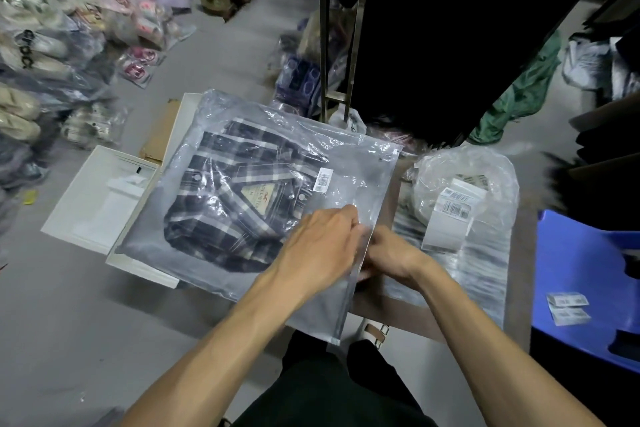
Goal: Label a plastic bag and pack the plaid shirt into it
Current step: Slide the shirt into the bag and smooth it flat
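Observation:
A folded dark plaid shirt point(228, 191) with a tan brand tag lies inside a clear plastic bag point(360, 163) in the middle of the view. A white barcode label point(322, 179) is stuck on the bag near the shirt's collar. My left hand point(322, 243) pinches the bag's right edge strip from the left. My right hand point(391, 253) grips the same strip from the right, partly behind the plastic. Both hands meet at the bag's mouth.
White flat boxes point(100, 198) lie under and left of the bag. A roll of barcode labels point(450, 215) in clear wrap sits to the right. A blue stool point(585, 274) holds loose labels. Bagged goods point(52, 55) pile at left; a clothes rack point(341, 28) stands behind.

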